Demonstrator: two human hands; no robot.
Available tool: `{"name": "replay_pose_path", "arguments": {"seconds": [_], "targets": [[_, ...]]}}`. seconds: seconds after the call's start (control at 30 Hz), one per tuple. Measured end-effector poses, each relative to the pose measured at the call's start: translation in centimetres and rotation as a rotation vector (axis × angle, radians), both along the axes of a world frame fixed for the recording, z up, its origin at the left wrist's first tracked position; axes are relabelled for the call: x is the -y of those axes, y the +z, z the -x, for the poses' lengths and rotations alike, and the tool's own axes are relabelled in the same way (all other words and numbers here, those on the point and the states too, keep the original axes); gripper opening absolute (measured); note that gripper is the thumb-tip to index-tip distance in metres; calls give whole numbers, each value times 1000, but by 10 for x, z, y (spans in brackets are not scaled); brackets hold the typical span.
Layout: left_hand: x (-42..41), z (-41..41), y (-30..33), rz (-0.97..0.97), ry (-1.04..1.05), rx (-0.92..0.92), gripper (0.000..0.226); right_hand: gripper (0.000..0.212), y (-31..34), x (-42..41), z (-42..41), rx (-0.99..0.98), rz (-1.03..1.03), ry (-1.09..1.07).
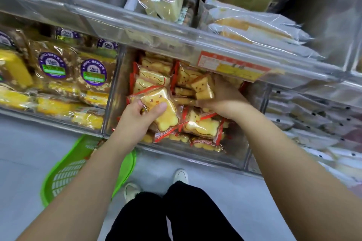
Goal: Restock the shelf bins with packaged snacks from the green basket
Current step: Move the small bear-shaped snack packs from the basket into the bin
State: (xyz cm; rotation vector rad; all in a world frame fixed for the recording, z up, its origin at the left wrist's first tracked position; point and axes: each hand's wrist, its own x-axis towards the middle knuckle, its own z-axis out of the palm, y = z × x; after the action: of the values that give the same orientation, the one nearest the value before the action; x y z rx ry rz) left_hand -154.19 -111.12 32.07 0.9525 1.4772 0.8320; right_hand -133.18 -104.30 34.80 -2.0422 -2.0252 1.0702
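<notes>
Head view: a clear shelf bin (176, 154) at the centre is seen part-filled with bear-shaped cake packets sealed in clear wrap with red edges. The left hand (137, 117) is curled round one bear packet (158, 109), thumb laid across its face, and the packet is held over the near left part of the bin. The right hand (225, 96) is reached deeper in, toward 1 o'clock, under a red and yellow price label (233, 65); a smaller bear packet (202, 87) is gripped at its fingertips, tilted above the pile. The green basket (82, 166) is seen on the pale floor at 8 o'clock, partly hidden by the left forearm, its contents not visible. Cakes with purple round labels (93, 72) fill the neighbouring bin at 10 o'clock. White shoes and dark trousers are seen at 6 o'clock.
</notes>
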Motion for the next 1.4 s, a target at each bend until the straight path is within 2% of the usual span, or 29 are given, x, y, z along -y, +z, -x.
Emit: {"name": "replay_pose_path", "arguments": {"seconds": [0.07,0.13,0.2,0.27,0.33,0.4,0.5,0.67,0.77,0.83,0.93,0.97,1.03,1.13,1.27,1.33,1.4], "targets": [[0,1,0,-11,-11,11,60,78,-3,-8,8,96,-64,50],[0,0,2,-18,-4,26,50,70,-6,-14,11,151,-162,89],[0,-1,1,-29,22,19,52,72,-10,-17,14,214,-216,218],[0,-2,1,-37,51,3,57,79,-13,-14,15,186,-179,268],[0,-3,2,-40,76,-8,60,73,-17,-10,11,184,-184,175],[0,-4,1,-35,87,-46,65,57,-21,-7,6,236,-254,24],[-1,-3,4,-16,81,-66,57,38,-22,-5,14,28,-265,-165],[-2,-5,11,-46,28,-149,25,45,-25,-6,29,-51,-265,-225],[2,-3,14,-52,54,-155,34,47,-21,6,11,-101,-228,-316],[6,1,17,-50,112,-111,47,43,-21,22,-7,-59,-106,-253],[9,8,17,-50,160,-71,55,61,-23,47,-20,210,108,174],[10,8,17,-42,174,-48,57,64,-26,52,-20,268,93,271],[11,9,17,-20,207,-3,62,62,-27,56,-13,259,48,286],[12,8,18,-12,241,40,55,49,-23,53,-6,61,-44,186],[14,8,20,-25,282,53,48,45,-17,39,10,-50,-381,10],[16,7,21,-22,287,61,49,43,-19,33,18,-36,-445,-6],[17,6,22,-12,289,65,50,41,-25,30,20,69,-425,19]]}}
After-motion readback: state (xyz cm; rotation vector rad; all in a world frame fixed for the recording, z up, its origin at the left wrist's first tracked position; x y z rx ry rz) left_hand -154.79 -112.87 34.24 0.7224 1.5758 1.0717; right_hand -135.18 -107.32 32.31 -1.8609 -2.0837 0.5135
